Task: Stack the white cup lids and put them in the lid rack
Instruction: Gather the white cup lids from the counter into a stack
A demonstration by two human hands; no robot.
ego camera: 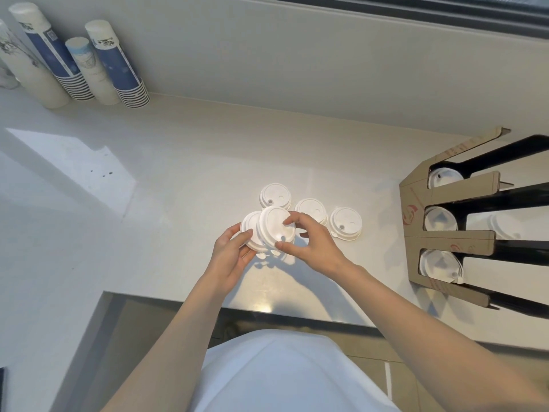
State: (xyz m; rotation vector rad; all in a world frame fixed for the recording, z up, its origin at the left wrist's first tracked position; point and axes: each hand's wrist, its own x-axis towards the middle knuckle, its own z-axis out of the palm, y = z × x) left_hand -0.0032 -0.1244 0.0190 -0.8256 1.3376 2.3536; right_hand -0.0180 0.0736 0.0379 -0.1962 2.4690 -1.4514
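Note:
My left hand (230, 257) grips a small stack of white cup lids (251, 231) from its left side, just above the counter. My right hand (312, 242) pinches another white lid (274, 223) with thumb and fingers and holds it tilted, overlapping the right part of that stack. Three more white lids lie flat on the counter behind: one (274, 195) at the back, one (312, 209) partly behind my right fingers, one (346, 223) to the right. The cardboard lid rack (416, 203) stands at the right with lids in its three slots.
Several tall stacks of paper cups (118, 63) stand at the back left against the wall. The white counter (178, 173) ends at a front edge near my body. A black window frame runs along the top right.

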